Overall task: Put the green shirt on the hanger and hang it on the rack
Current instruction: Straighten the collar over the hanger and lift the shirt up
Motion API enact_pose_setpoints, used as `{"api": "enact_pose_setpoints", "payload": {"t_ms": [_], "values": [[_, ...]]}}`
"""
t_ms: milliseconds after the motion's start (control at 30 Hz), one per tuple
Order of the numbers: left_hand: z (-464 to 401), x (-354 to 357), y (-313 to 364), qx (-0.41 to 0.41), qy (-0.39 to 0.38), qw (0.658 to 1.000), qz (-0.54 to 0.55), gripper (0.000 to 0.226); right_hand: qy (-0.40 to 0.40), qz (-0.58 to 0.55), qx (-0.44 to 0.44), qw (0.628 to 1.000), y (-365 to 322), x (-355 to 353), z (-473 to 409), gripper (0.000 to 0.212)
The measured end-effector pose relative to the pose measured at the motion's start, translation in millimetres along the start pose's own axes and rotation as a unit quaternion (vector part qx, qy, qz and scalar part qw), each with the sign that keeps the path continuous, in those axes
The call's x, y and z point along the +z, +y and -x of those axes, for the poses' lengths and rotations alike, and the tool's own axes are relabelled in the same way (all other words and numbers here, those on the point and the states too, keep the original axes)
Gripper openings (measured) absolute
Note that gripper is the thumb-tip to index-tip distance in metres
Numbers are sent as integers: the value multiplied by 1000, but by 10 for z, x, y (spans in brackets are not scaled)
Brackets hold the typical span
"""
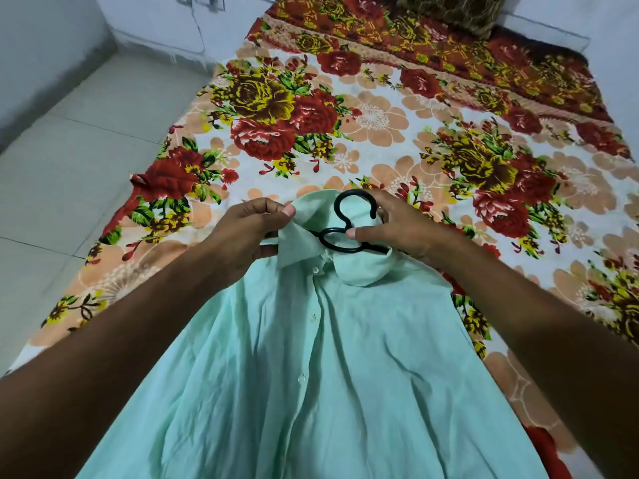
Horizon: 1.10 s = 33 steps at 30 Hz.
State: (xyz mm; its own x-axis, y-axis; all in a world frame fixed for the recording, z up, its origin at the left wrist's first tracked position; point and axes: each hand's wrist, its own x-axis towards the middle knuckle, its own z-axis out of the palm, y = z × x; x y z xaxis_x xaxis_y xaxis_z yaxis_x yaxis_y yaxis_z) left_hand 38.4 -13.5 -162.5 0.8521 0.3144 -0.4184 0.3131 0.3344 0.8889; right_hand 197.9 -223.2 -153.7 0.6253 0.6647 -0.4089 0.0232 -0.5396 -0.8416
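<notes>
Pale green button-front cotton shirt [311,357] lies spread front-up on the bed's floral red, yellow and peach bedsheet [380,133], with a black plastic hanger [349,223] in its neck opening, hook poking out past the collar. Left hand [249,233] has its grip pinched on the left collar flap. Right hand [397,229] has its grip curled around the hanger by the hook.
</notes>
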Motion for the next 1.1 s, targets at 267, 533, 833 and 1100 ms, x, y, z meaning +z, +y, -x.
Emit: {"api": "enact_pose_setpoints", "payload": {"t_ms": [267,533,833,1100], "values": [[-88,-57,-225,-31,28,994,105,17,-150,-44,83,984,-191,-233,-286,31],[-87,1,-216,-7,63,992,113,26,-265,6,52,963,-403,-288,-262,39],[-51,-63,-235,4,41,994,97,46,-295,-144,124,936,-404,-497,-442,87],[-110,-59,-285,11,51,994,92,19,-263,214,104,935,-907,89,-773,31]]}}
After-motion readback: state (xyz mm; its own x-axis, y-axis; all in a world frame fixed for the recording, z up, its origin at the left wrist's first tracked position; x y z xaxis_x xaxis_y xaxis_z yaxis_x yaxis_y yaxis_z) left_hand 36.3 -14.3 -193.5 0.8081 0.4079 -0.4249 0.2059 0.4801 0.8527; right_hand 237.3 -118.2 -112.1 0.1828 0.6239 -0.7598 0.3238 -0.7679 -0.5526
